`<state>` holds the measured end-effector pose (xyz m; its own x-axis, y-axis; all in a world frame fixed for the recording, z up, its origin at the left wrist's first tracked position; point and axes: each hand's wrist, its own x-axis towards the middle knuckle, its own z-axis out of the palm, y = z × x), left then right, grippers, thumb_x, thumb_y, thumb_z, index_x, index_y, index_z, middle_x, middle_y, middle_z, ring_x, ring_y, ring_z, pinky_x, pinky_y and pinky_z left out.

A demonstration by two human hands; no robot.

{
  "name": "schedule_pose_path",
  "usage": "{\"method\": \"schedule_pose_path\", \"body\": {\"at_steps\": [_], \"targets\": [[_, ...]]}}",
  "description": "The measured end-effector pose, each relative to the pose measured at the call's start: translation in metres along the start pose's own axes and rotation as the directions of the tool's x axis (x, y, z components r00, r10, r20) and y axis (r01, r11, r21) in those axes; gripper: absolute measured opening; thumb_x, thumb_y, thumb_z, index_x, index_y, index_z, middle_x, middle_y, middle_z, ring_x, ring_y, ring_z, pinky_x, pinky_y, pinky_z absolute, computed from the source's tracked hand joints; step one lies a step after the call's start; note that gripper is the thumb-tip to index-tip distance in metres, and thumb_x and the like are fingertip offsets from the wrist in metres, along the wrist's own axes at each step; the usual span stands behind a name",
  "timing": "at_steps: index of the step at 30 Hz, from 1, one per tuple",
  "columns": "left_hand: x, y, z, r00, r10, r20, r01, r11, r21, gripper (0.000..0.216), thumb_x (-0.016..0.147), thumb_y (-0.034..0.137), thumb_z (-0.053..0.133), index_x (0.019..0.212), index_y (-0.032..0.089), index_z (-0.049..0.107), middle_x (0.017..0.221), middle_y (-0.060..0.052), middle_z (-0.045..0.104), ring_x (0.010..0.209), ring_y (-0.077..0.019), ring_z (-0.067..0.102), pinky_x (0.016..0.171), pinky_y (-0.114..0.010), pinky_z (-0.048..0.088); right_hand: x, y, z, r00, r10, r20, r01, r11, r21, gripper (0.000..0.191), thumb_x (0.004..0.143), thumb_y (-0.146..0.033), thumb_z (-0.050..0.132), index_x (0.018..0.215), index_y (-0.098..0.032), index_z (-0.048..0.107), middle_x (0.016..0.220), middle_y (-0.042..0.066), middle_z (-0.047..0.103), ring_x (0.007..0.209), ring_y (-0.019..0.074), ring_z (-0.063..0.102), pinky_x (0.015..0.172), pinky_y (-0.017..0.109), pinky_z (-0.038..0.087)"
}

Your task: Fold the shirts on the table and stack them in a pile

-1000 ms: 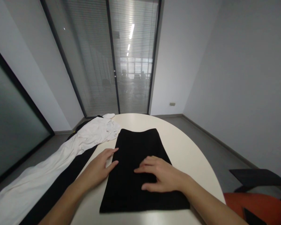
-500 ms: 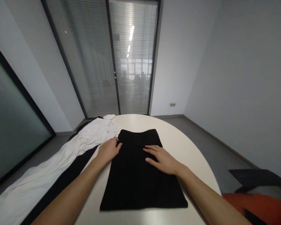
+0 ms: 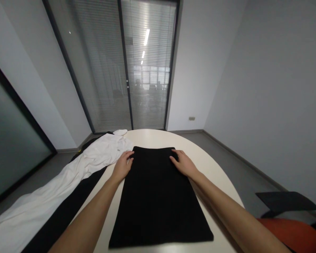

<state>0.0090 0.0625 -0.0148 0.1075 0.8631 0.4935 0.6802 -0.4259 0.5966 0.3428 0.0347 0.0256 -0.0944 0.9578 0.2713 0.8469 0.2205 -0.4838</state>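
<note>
A folded black garment (image 3: 158, 196) lies flat on a white oval table (image 3: 213, 168). My left hand (image 3: 123, 165) rests at the garment's far left corner, its fingers curled over the edge. At the far right corner my right hand (image 3: 183, 162) lies on the cloth with the fingers bent over that edge. Whether either hand pinches the cloth is not visible. Both arms reach along the garment's sides.
A white garment (image 3: 68, 175) and a black one (image 3: 65, 207) trail off the table's left side. An orange chair (image 3: 295, 235) with a dark armrest (image 3: 284, 202) stands at the lower right. Glass doors with blinds (image 3: 126, 70) close the far wall.
Both hands have slid from the middle of the black garment outward and away from me to its far corners. The garment looks flatter.
</note>
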Motion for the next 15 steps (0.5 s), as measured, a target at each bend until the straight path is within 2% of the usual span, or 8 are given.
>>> {"method": "schedule_pose_path", "body": {"at_steps": [4,6,9,12,15], "targets": [[0.002,0.001,0.002,0.999,-0.042,0.007,0.041,0.998,0.051,0.038,0.093,0.03,0.046,0.121,0.012,0.064,0.123,-0.014,0.066,0.117,-0.0234,0.061,0.107,-0.04,0.044,0.02,0.002,0.011,0.98,0.183,-0.074,-0.193,0.968,-0.16,0.061,0.095,-0.053,0.047,0.14,-0.013,0.051,0.139,0.02,0.055,0.126,0.0371,0.05,0.104,0.051,0.039],[0.001,0.003,0.002,0.998,-0.048,0.029,0.046,0.996,0.079,0.041,0.093,0.032,0.048,0.122,0.008,0.064,0.123,-0.017,0.067,0.115,-0.0258,0.062,0.108,-0.041,0.043,0.023,0.006,0.015,0.98,0.192,-0.061,-0.198,0.973,-0.122,0.057,0.095,-0.052,0.047,0.137,-0.014,0.055,0.132,0.018,0.062,0.122,0.0345,0.054,0.102,0.049,0.042],[0.002,0.01,-0.001,0.995,-0.09,0.043,0.084,0.987,0.135,0.048,0.093,0.035,0.051,0.132,0.007,0.058,0.125,-0.019,0.067,0.115,-0.0279,0.063,0.105,-0.042,0.043,0.024,0.015,0.018,0.991,0.128,-0.042,-0.126,0.991,0.04,0.052,0.093,-0.045,0.053,0.136,-0.014,0.056,0.126,0.014,0.066,0.113,0.0265,0.062,0.098,0.039,0.047],[0.006,0.016,-0.005,0.966,-0.252,0.052,0.242,0.959,0.15,0.051,0.092,0.037,0.055,0.136,0.012,0.054,0.118,-0.016,0.071,0.11,-0.0291,0.066,0.098,-0.041,0.047,0.025,0.021,0.018,0.985,0.159,-0.06,-0.15,0.98,0.133,0.048,0.091,-0.041,0.056,0.131,-0.015,0.059,0.119,0.012,0.07,0.105,0.0232,0.067,0.093,0.034,0.05],[0.012,0.016,-0.005,0.896,-0.443,0.044,0.442,0.897,0.026,0.053,0.084,0.034,0.067,0.132,0.014,0.056,0.11,-0.015,0.074,0.111,-0.031,0.066,0.098,-0.041,0.045,0.028,0.024,0.018,0.961,0.266,-0.077,-0.262,0.963,0.067,0.04,0.09,-0.045,0.056,0.116,-0.017,0.069,0.106,0.011,0.074,0.098,0.0248,0.069,0.087,0.034,0.051]]}}
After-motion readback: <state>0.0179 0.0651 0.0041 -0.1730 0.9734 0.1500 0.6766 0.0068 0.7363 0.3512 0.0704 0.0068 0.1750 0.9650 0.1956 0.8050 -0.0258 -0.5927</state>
